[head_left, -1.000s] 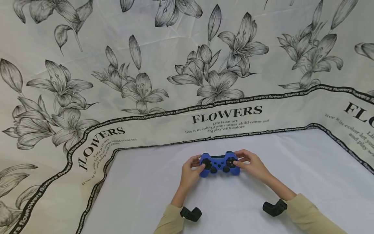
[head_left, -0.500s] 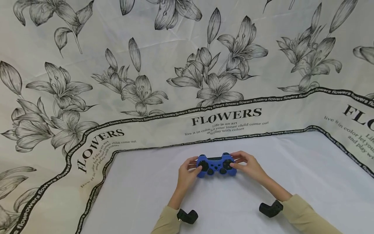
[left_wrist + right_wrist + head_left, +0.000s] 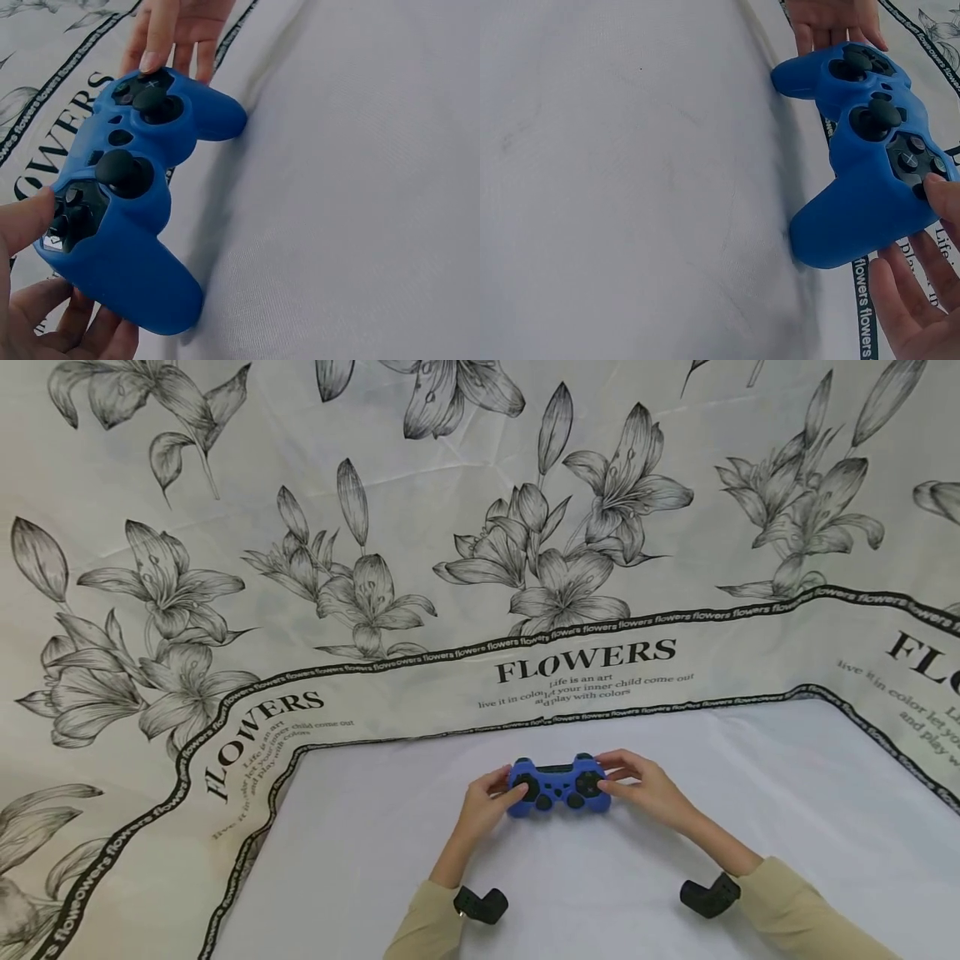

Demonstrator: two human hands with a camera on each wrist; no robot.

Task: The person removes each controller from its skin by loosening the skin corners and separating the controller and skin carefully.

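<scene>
A blue game controller with black sticks and buttons is held between both hands over the white cloth, its face toward the head camera. My left hand pinches its left end, thumb on the direction-pad side and fingers behind. At the other end my right hand pinches it, the thumb on the button side. The left wrist view shows the controller from its left end, with the left thumb on the black pad. In the right wrist view the right thumb touches the round buttons; the fingers lie beneath.
White cloth covers the surface below. Behind it rises a pale curtain printed with lilies and the word FLOWERS. Black wrist devices sit at both cuffs of the beige sleeves.
Both hands and the controller shift slightly left, then back right in the head view, along with a small camera movement. The hold stays the same.
</scene>
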